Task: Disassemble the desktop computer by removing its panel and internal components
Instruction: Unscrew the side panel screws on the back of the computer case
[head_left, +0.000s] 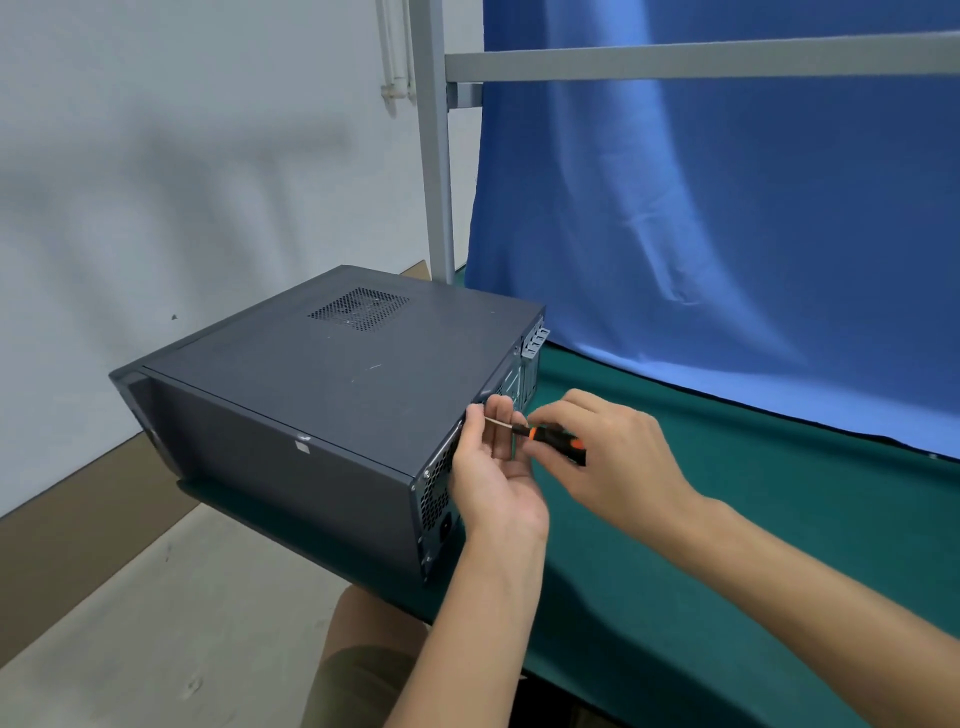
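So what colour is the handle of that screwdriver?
On the screwdriver, the handle is black with orange bands; head view.

Layout: computer case (332, 395) on table (727, 499), left of both hands | left hand (493, 473) at its rear face | screwdriver (553, 440) held in right hand (618, 457), shaft between left thumb and fingers | curtain (727, 208) behind.

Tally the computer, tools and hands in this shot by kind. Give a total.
Computer case: 1
Screwdriver: 1
Hands: 2 (left hand, right hand)
Total: 4
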